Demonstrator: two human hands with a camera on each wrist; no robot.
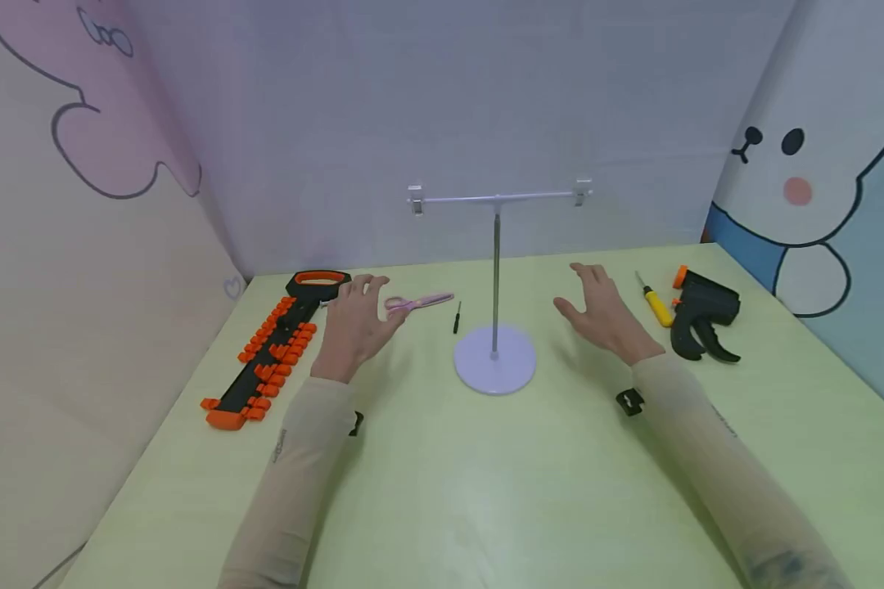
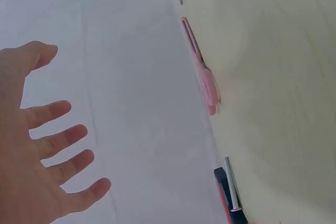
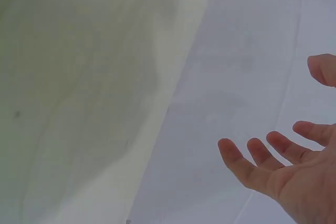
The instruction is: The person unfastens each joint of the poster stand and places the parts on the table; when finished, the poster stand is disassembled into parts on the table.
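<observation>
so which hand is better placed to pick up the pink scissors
Left. The left hand hovers open right beside the pink scissors, nearly touching the handles. The right hand is across the white stand, nearer the yellow screwdriver.

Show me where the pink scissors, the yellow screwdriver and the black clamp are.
pink scissors (image 1: 417,303), head view, middle of the blades
yellow screwdriver (image 1: 659,309), head view, handle
black clamp (image 1: 701,315), head view, body
</observation>
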